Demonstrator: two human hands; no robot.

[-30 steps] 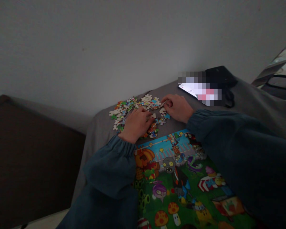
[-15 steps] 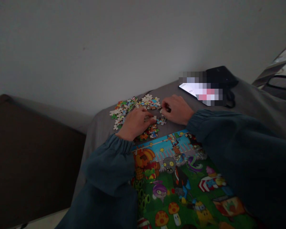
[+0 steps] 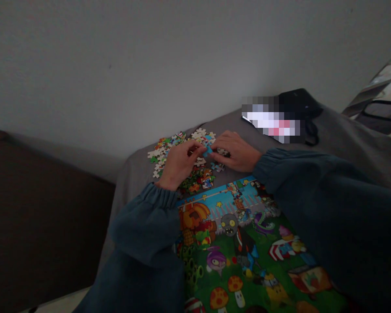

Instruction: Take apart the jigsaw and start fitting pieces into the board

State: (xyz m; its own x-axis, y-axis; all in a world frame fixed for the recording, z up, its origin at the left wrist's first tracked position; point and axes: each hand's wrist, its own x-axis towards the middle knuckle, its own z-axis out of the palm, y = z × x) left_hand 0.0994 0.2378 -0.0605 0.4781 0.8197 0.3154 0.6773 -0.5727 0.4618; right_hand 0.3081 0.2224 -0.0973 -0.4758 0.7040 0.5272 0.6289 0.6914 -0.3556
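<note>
A light-blue puzzle piece (image 3: 207, 151) is pinched between my two hands, above the loose pile. My left hand (image 3: 182, 158) grips it from the left with thumb and forefinger, and my right hand (image 3: 236, 151) from the right with its fingertips. Whether it is one piece or two joined is too small to tell. Beneath and around the hands lie several loose puzzle pieces (image 3: 161, 154), some picture side up, others pale back up. Nearer to me rests a colourful cartoon picture sheet (image 3: 221, 243), its far edge just short of the pile.
Grey cloth (image 3: 130, 182) covers the surface. A lit phone (image 3: 263, 119), partly blurred out, lies at the back right beside a black case (image 3: 301, 102). The wall (image 3: 133, 78) rises behind, and a dark brown panel (image 3: 45, 217) stands at the left.
My hands have come together. My right hand moved left to meet my left one, and a light-blue puzzle piece now shows between their fingertips.
</note>
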